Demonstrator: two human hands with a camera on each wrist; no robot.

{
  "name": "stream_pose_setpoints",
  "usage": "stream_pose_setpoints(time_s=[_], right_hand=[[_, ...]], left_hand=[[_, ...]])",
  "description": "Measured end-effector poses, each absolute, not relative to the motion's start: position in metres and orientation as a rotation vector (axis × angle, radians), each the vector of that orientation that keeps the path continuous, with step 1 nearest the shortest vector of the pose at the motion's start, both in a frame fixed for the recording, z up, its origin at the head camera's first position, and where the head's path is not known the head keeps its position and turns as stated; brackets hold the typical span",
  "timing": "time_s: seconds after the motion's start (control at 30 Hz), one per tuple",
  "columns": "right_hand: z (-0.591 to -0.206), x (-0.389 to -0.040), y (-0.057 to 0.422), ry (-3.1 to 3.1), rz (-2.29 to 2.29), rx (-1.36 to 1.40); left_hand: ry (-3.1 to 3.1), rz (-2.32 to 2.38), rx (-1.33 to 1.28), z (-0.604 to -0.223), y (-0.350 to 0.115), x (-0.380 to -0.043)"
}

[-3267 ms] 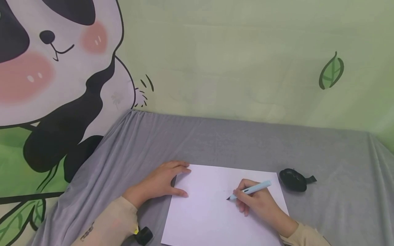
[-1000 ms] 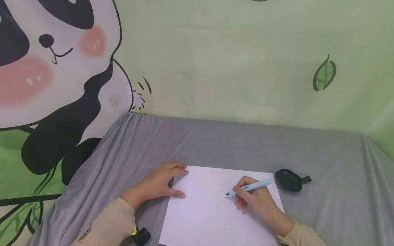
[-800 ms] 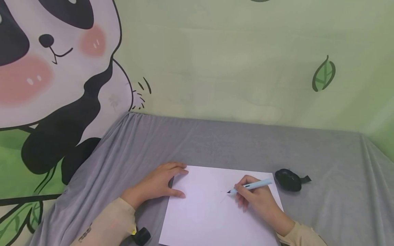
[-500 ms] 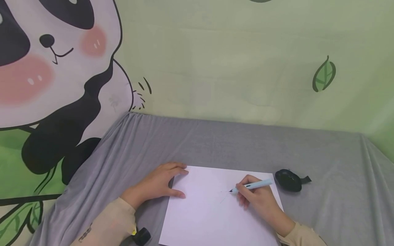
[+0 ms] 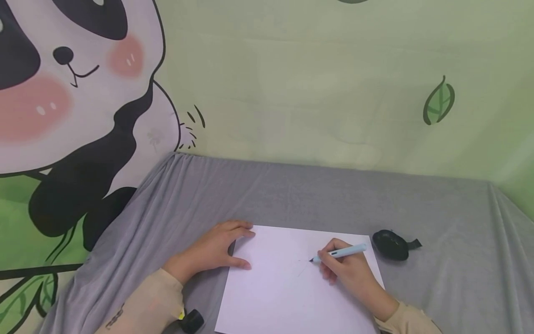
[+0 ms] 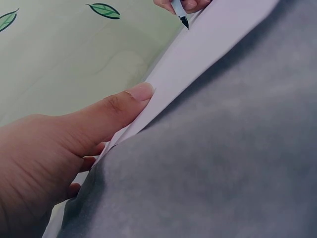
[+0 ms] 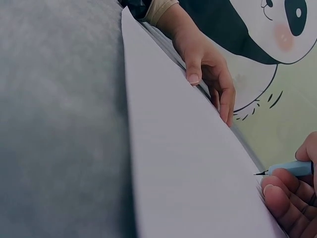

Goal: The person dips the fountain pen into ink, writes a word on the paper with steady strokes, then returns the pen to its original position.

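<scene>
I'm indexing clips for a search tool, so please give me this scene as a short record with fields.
Left hand: rests at the paper's left edge, thumb on top
Right hand: holds a light blue pen, dark tip toward the paper
Paper: white, lying on a grey cloth
Marks: faint thin lines near the pen tip
Right of paper: a black object, kind unclear
Backdrop: pale green, with a panda and a leaf

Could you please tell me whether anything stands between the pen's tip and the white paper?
Nothing visible does: the right hand holds the blue pen with its tip right at the white paper. The black object lies off it, beside the right edge.
</scene>
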State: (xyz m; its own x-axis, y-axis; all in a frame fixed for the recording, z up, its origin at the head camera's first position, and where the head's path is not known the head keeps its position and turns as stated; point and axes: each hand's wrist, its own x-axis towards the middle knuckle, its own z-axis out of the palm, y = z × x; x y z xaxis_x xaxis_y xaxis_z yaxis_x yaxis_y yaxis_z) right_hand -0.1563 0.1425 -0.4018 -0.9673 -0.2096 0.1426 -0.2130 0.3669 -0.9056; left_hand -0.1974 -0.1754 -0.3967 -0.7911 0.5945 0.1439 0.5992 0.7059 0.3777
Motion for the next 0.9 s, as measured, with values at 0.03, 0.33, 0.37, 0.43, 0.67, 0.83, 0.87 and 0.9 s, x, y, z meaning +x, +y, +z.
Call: stream_pose_setpoints(time_s=[0.03,0.33,0.37,0.43,0.67,0.83,0.87,0.9], right_hand=[[-0.4018,-0.1562,0.1427,-2.594,1.722,0.399],[-0.4024,-0.1554,0.1433,-2.593,1.728,0.394],[-0.4023,-0.1553,0.1434,-2.593,1.729,0.396],[-0.4017,-0.1548,0.1435,-2.594,1.733,0.397],[-0.4003,-0.1546,0.1436,-2.597,1.754,0.385],[-0.3998,-0.1563,0.1427,-2.608,1.774,0.374],[-0.3997,-0.1567,0.1426,-2.608,1.774,0.382],[-0.3996,-0.1571,0.1425,-2.609,1.78,0.379]], left_hand=[[-2.891,-0.647,-1.013,-0.3971,-0.1755,-0.1976],[-2.894,-0.65,-1.014,-0.3964,-0.1746,-0.1973],[-2.894,-0.651,-1.015,-0.3963,-0.1746,-0.1972],[-2.892,-0.649,-1.014,-0.3961,-0.1742,-0.1972],[-2.88,-0.642,-1.015,-0.3973,-0.1738,-0.1982],[-2.89,-0.644,-1.006,-0.398,-0.1747,-0.1982],[-2.89,-0.642,-1.007,-0.3982,-0.1748,-0.1983],[-2.891,-0.645,-1.007,-0.3983,-0.1749,-0.1985]])
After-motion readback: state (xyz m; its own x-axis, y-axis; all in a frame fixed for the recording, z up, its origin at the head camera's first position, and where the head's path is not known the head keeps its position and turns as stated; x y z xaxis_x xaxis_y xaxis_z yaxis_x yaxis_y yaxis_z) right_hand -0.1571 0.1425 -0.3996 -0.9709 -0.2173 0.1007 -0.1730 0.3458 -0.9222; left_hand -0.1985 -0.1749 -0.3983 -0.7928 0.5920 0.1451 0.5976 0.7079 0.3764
